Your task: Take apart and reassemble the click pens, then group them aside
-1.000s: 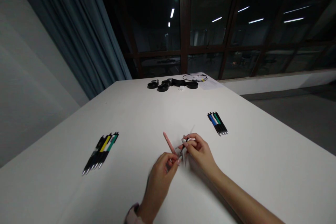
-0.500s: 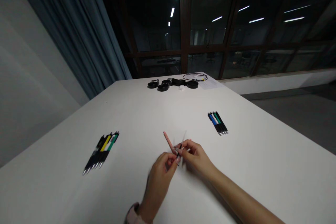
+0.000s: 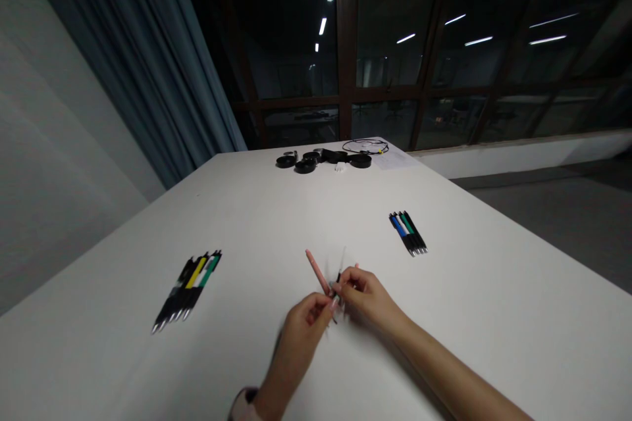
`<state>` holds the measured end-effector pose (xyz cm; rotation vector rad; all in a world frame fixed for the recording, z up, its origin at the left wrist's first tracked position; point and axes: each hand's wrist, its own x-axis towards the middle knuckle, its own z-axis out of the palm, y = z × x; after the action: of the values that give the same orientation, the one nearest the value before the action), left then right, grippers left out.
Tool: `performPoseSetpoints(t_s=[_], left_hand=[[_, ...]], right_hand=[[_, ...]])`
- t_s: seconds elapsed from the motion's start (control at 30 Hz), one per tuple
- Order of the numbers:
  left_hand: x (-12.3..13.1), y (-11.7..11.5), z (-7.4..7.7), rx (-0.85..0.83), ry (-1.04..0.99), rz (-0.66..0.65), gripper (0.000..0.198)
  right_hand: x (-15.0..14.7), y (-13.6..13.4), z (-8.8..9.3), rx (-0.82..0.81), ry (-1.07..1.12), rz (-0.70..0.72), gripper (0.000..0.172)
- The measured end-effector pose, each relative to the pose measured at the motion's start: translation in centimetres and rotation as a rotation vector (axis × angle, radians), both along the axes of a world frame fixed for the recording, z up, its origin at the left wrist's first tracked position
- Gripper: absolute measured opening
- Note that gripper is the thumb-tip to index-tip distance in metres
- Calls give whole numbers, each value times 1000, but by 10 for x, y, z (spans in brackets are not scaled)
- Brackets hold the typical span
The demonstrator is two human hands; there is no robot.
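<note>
My left hand [image 3: 307, 325] is closed, thumb and forefinger pinched together around a thin pen refill [image 3: 340, 271]. This slim stick, pale at its upper end and dark lower down, runs steeply between both hands. My right hand [image 3: 366, 291] is also closed, with its fingertips pinching at the same spot from the right. A pink pen barrel [image 3: 316, 271] slants up and left from the fingertips. Whether it is held or lies on the table I cannot tell. Just behind the right fingers peeks a small pink piece [image 3: 357, 266]. Fingers and blur hide the details between the hands.
On the white table [image 3: 237, 210], a row of pens [image 3: 187, 291] with black, yellow, white and green barrels lies left. Another pen row [image 3: 407, 233] lies right. At the far end are black round tape-like rolls [image 3: 306, 165], a black cable [image 3: 365, 146] and paper [image 3: 395, 159].
The refill between my hands stands a little steeper, and my left fingertips have dropped slightly. The view has shifted a little; the pen rows stay where they lay.
</note>
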<state>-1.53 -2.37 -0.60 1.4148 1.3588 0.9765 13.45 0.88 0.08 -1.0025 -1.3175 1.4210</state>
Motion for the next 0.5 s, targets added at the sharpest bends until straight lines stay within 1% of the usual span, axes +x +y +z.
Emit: performPoseSetpoints(t_s=[0.1, 0.2, 0.3, 0.4, 0.5], left_hand=[[0, 1, 2, -15, -27, -52, 33], [0, 0, 4, 43, 14, -54, 29], [1, -2, 3, 91, 72, -48, 24], [1, -4, 1, 102, 90, -52, 24], [0, -3, 1, 91, 66, -69, 28]], right_hand=[[-1, 0, -4, -6, -12, 27, 39], [0, -2, -5, 3, -37, 72, 37], [1, -5, -1, 42, -101, 104, 33], [3, -8, 5, 74, -161, 131, 32], [5, -8, 6, 119, -221, 112, 34]])
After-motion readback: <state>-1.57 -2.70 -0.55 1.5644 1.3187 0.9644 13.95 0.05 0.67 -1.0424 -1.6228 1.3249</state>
